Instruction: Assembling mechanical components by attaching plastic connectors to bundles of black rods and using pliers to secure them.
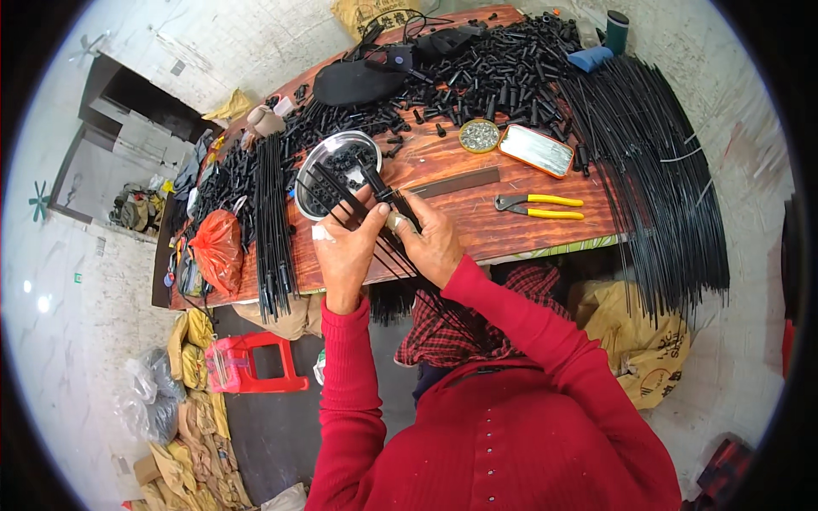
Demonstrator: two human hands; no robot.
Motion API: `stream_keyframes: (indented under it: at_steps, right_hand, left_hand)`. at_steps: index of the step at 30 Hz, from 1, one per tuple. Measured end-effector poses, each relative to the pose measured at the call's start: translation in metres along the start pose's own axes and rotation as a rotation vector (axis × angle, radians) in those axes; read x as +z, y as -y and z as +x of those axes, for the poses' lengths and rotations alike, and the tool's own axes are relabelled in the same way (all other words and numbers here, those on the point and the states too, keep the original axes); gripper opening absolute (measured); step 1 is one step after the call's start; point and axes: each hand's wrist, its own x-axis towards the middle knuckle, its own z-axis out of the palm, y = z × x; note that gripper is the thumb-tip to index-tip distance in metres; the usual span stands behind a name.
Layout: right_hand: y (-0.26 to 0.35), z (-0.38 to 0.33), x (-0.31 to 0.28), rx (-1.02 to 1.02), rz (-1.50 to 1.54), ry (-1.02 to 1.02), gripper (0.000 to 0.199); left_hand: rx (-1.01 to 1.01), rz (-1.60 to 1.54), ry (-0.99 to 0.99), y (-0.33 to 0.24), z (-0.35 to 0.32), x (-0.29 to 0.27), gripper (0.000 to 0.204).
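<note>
In front of my chest, over the table's near edge, both hands are close together. My left hand is closed round several thin black rods, which fan out past the fingers and run down toward my lap. A black tubular fitting points up and away between the hands. My right hand grips its lower part with thumb and fingers, and the left thumb touches it too. White tape shows on the left hand and on a right finger. Just beyond the left fingers stands a metal bowl with small black parts inside.
Yellow-handled pliers lie right, near a flat dark bar, a round tin and an orange-rimmed tray. Black fittings heap behind. Rod bundles overhang the edge on both sides. A red stool stands lower left.
</note>
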Motion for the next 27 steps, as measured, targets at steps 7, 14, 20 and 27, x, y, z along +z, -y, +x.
stream_keyframes:
  at_steps: [7,14,20,27]
  right_hand:
    - [0.009,-0.004,0.000,-0.003,0.037,-0.019,0.045]
    - [0.010,-0.008,-0.004,-0.060,0.075,0.002,0.047]
    - [0.019,-0.013,-0.008,-0.071,0.036,0.027,0.050]
    - [0.024,-0.020,-0.017,-0.064,0.085,-0.038,0.034]
  left_hand:
    - [-0.071,-0.071,0.018,-0.007,0.001,-0.002,0.029]
    - [-0.146,-0.188,0.076,-0.015,0.002,-0.009,0.026]
    - [-0.169,-0.177,0.121,-0.013,0.005,-0.013,0.026]
    - [-0.137,-0.221,0.041,-0.002,0.002,-0.013,0.028]
